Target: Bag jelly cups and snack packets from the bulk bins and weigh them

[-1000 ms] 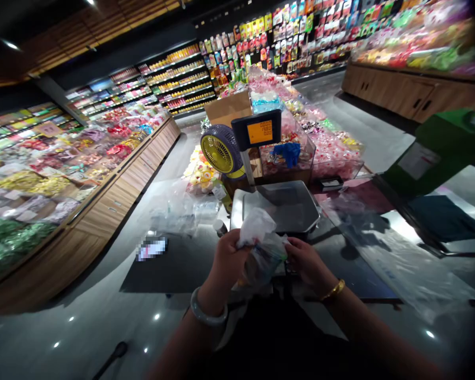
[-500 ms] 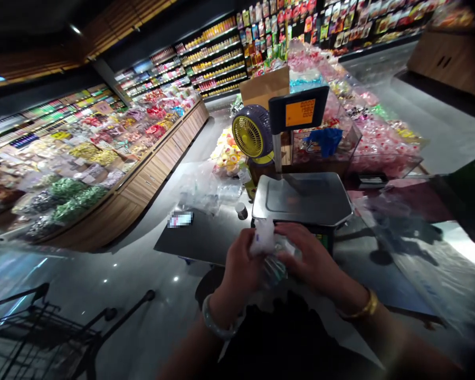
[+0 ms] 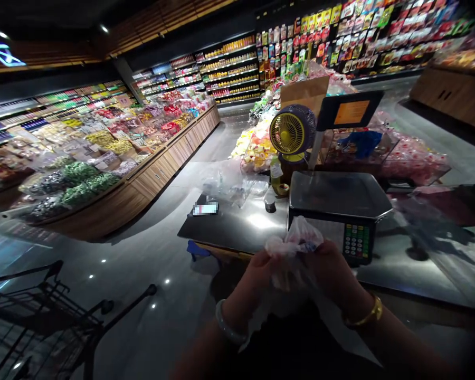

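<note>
A thin, crumpled plastic bag (image 3: 287,264) hangs between my two hands, its top edge bunched and its lower part trailing down toward my dark clothes. My left hand (image 3: 255,277), with a pale bangle at the wrist, is closed on one side of the bag. On the other side my right hand (image 3: 330,272), with a gold bracelet, grips it with bent fingers. Just beyond my hands stands a weighing scale (image 3: 336,195) with a bare metal pan, a keypad and a lit orange display. Whether anything is inside the bag I cannot tell.
On the metal counter (image 3: 237,227) lie a phone (image 3: 206,208), a small round container (image 3: 269,203), a tape roll (image 3: 283,189) and loose clear bags (image 3: 229,182). A yellow-and-purple fan (image 3: 291,132) stands behind. A shopping cart (image 3: 43,311) is at lower left; a candy display (image 3: 142,174) curves beyond.
My view has swung left, so the scale appears farther right and its keypad shows. The small bundle in my hands has given way to a larger, spread plastic bag.
</note>
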`<action>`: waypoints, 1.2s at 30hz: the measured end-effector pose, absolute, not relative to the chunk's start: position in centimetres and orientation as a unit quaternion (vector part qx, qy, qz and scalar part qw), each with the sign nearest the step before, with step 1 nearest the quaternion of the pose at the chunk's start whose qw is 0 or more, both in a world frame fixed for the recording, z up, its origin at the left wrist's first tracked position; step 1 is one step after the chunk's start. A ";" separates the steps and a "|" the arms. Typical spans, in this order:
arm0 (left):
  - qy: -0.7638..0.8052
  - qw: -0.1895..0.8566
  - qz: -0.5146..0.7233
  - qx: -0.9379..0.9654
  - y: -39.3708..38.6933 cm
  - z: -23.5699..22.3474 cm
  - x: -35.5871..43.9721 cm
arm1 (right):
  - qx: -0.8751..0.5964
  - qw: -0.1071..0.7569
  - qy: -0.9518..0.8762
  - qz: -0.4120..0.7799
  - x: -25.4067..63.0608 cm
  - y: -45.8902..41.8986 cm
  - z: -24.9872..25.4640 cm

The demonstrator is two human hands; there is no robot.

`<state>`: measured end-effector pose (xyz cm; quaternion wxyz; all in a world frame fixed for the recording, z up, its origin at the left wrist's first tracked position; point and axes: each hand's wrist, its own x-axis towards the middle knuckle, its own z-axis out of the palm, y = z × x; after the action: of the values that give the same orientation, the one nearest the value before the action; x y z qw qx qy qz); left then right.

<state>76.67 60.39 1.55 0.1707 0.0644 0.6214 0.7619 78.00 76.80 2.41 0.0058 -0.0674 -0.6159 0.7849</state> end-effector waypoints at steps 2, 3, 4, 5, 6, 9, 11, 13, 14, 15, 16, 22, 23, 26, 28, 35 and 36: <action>0.524 0.190 0.830 0.021 58.8 1.9 77.1 | -0.049 0.015 -0.642 0.765 78.7 74.3 2.4; 0.490 0.179 0.853 0.002 57.9 2.0 77.3 | -0.045 0.021 -0.659 0.751 79.1 73.2 2.4; 0.460 0.164 0.872 -0.018 57.0 2.1 77.5 | -0.049 0.028 -0.673 0.737 79.4 72.1 2.3; 0.435 0.153 0.887 -0.034 56.1 2.2 77.7 | -0.062 0.036 -0.683 0.727 79.8 71.0 2.2; 0.414 0.148 0.897 -0.042 55.0 2.2 77.9 | -0.082 0.046 -0.684 0.723 80.2 69.9 2.0; 0.354 0.142 0.923 -0.043 51.2 2.1 78.6 | -0.139 0.061 -0.629 0.763 80.9 66.6 1.3; 0.310 0.127 0.941 -0.053 48.5 2.0 79.1 | -0.152 0.044 -0.578 0.801 81.1 64.5 0.8; 0.268 0.114 0.953 -0.080 45.9 2.1 79.3 | -0.150 0.012 -0.545 0.825 81.2 62.6 0.5; 0.248 0.108 0.958 -0.096 44.7 2.2 79.4 | -0.148 -0.003 -0.531 0.834 81.1 61.8 0.5; 0.233 0.104 0.961 -0.106 43.5 2.3 79.5 | -0.146 -0.022 -0.517 0.843 81.1 61.1 0.5; 0.227 0.099 0.963 -0.107 42.5 2.4 79.5 | -0.145 -0.042 -0.503 0.851 81.1 60.4 0.5; 0.451 0.090 0.887 -0.031 37.8 3.5 80.2 | -0.106 -0.135 -0.454 0.874 80.8 56.6 1.7; 0.520 0.107 0.848 -0.016 37.2 4.0 80.3 | -0.090 -0.142 -0.462 0.871 80.7 56.0 2.0; 0.650 0.177 0.738 0.049 36.0 5.4 79.9 | -0.033 -0.137 -0.540 0.830 79.8 54.4 2.9; 0.672 0.242 0.694 0.096 35.5 5.9 79.1 | 0.026 -0.117 -0.634 0.764 79.0 53.9 3.6; 0.647 0.362 0.663 0.104 35.2 5.0 76.0 | 0.303 -0.035 -0.767 0.565 75.5 54.3 5.0; 0.645 0.364 0.665 0.094 35.3 4.9 75.7 | 0.326 -0.017 -0.770 0.549 75.0 54.5 4.8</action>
<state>75.72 35.30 4.94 0.3639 0.0939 0.6450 0.6654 74.98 54.51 4.77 -0.0174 0.3260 -0.7695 0.5489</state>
